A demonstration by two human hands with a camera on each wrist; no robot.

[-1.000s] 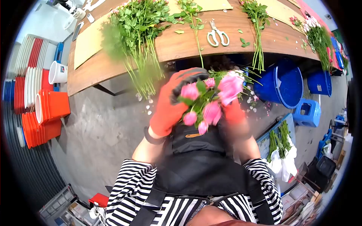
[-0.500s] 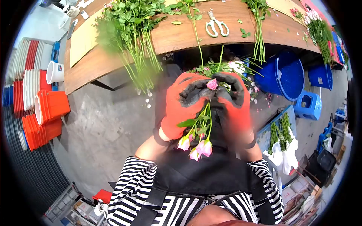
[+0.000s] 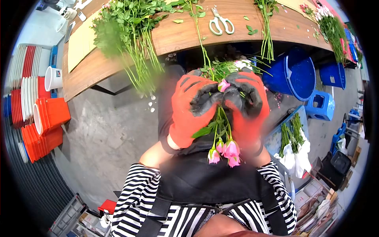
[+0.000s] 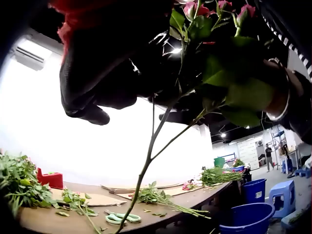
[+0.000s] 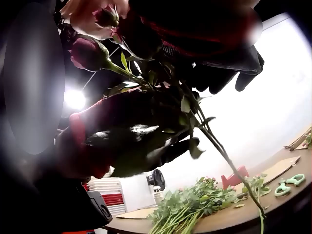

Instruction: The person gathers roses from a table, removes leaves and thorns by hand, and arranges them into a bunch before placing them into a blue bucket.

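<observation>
Both hands wear red gloves with black palms and fingers and meet in front of the apron around a spray of pink roses (image 3: pixel 231 149). My left hand (image 3: pixel 191 108) pinches the spray with curled fingers from the left. From the right, my right hand (image 3: pixel 249 100) holds it, thumb and fingers bent. One small pink rose (image 3: pixel 224 85) peeks out between the fingertips, while the other blooms hang toward the apron. In the left wrist view the bare stem (image 4: pixel 148 158) runs away toward the table. The gloves hide where the stems branch.
On the wooden table (image 3: pixel 173 39) lie green-handled scissors (image 3: pixel 221 27), a large leafy bunch (image 3: pixel 134 39) and a smaller bunch (image 3: pixel 267 35). Blue buckets (image 3: pixel 290 75) and a blue stool (image 3: pixel 320 105) stand at right. Orange bins (image 3: pixel 53 114) are stacked at left.
The roses faced upward over the hands a second ago; now most hang down toward the apron. Since half a second ago the hanging blooms have swung to the right, with both hands still on the spray.
</observation>
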